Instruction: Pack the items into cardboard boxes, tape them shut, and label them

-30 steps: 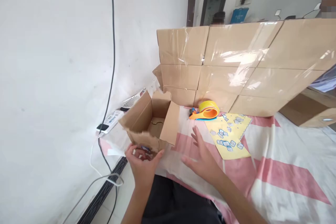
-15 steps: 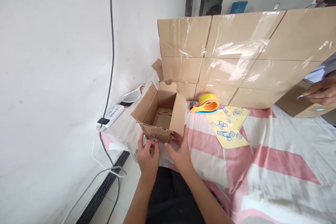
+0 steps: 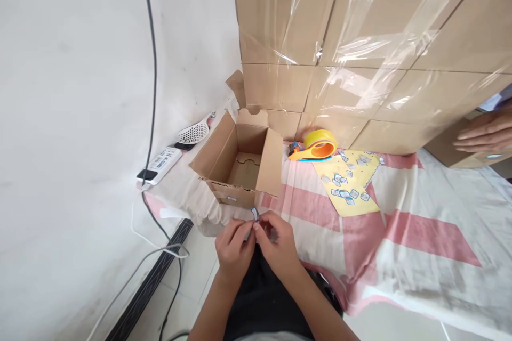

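Note:
My left hand (image 3: 233,244) and my right hand (image 3: 277,242) meet just in front of the table edge, fingertips pinched together on a small blue-and-white sticker (image 3: 255,214). Just beyond them stands a small open cardboard box (image 3: 239,162) with its flaps up; a small label sits on its near wall. A yellow sheet (image 3: 349,183) with several small stickers lies to the right on the pink-and-white cloth (image 3: 404,234).
A yellow tape roll in an orange dispenser (image 3: 316,146) lies by a wall of taped cardboard boxes (image 3: 360,58). A power strip (image 3: 158,165) and white perforated scoop (image 3: 193,132) lie at the left. Cables hang down the wall. Another person's hand (image 3: 484,133) rests on a box at right.
My hands have drawn back from the box's near wall toward me and now pinch a sticker together. The view has tipped downward. The other person's hand has shifted slightly on the right box.

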A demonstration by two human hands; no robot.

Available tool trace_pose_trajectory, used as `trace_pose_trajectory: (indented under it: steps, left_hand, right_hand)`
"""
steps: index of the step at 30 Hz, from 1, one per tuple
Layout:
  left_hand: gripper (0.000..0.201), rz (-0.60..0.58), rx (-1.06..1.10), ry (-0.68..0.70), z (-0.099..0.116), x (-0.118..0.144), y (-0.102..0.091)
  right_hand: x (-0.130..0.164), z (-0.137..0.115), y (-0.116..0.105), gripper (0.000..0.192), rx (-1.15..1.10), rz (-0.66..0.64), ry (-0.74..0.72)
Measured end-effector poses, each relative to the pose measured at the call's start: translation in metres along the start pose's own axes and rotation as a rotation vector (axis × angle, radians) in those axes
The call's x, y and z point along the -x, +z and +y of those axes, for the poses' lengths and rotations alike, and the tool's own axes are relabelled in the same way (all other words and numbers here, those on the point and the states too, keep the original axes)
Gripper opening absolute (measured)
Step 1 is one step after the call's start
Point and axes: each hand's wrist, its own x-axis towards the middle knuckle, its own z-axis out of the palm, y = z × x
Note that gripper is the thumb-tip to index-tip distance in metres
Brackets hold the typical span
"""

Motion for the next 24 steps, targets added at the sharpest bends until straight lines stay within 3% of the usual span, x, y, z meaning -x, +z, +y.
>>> trace_pose_trajectory:
  steps: [3, 5, 7, 9, 11, 13, 15, 18, 24]
  left_hand:
    - [0.020, -0.136, 0.084, 0.150, 0.006, -0.001, 0.006]
    - [0.021, -0.198, 0.105, 0.232, 0.005, -0.004, 0.008]
    - [0.019, -0.139, 0.085, 0.249, -0.001, -0.007, 0.007]
    - [0.019, -0.009, 0.050, 0.202, -0.011, -0.012, 0.005]
    - [0.015, 0.098, 0.005, 0.124, -0.022, -0.017, 0.002]
    - [0.009, 0.163, -0.033, 0.045, -0.030, -0.022, -0.001]
    - [0.004, 0.208, -0.053, -0.004, -0.035, -0.026, -0.002]
    - [0.004, 0.242, -0.075, -0.030, -0.038, -0.028, -0.004]
    - [0.004, 0.255, -0.109, -0.089, -0.051, -0.018, -0.016]
  right_hand:
    - [0.008, -0.002, -0.024, 0.027, -0.011, 0.026, 0.141]
    - [0.008, -0.001, -0.057, 0.029, 0.050, 0.024, 0.211]
    - [0.002, 0.001, -0.102, 0.030, 0.201, 0.043, 0.236]
    - [-0.016, 0.003, -0.153, 0.031, 0.404, 0.096, 0.244]
    - [-0.046, 0.008, -0.200, 0.038, 0.638, 0.113, 0.313]
    - [-0.084, 0.017, -0.233, 0.039, 0.906, 0.059, 0.375]
    - [-0.122, 0.029, -0.250, 0.037, 0.967, -0.003, 0.421]
    - [-0.163, 0.046, -0.255, 0.039, 1.030, -0.094, 0.519]
    - [-0.172, 0.058, -0.255, 0.043, 1.145, -0.063, 0.598]
